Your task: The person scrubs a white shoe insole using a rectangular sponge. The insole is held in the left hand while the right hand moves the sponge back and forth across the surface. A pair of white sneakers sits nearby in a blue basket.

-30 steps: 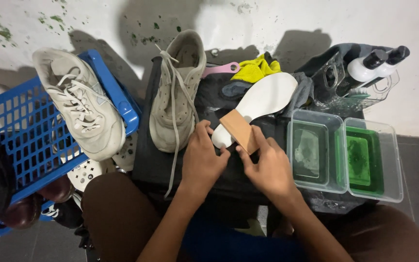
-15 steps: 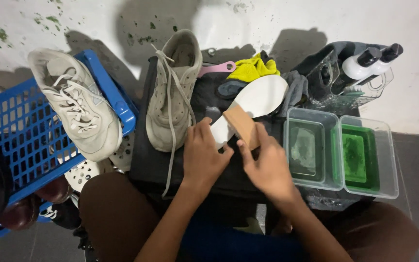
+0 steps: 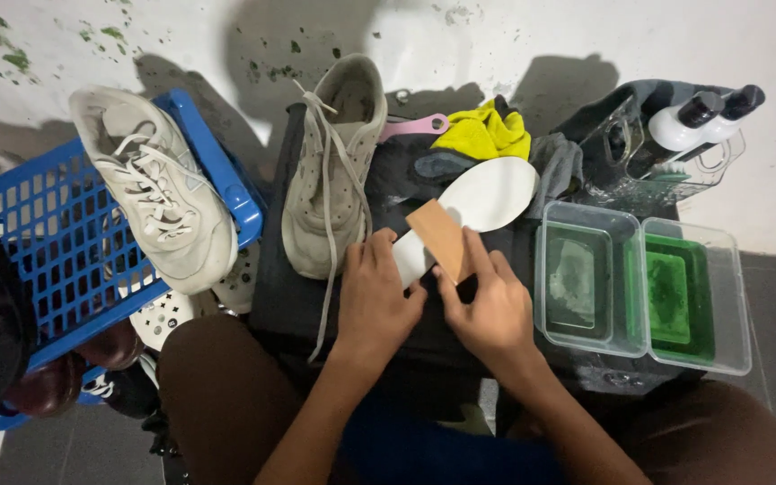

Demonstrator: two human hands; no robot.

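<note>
A white shoe insole (image 3: pixel 487 198) lies on a dark work surface (image 3: pixel 289 296) in front of me. My left hand (image 3: pixel 374 301) presses down on the insole's near end. My right hand (image 3: pixel 489 310) grips a tan rectangular block (image 3: pixel 439 239) and holds it against the insole. A dirty white sneaker (image 3: pixel 334 171) with loose laces stands on the surface just left of my left hand.
A second white sneaker (image 3: pixel 159 207) rests on the rim of a blue plastic basket (image 3: pixel 29 242) at the left. Two clear tubs (image 3: pixel 644 287) with green liquid stand at the right. Behind are a yellow cloth (image 3: pixel 487 133), a pink handle (image 3: pixel 410 127) and bottles in a clear holder (image 3: pixel 693 135).
My right hand has slid the tan block a little along the insole. The left hand stays on the insole's near end.
</note>
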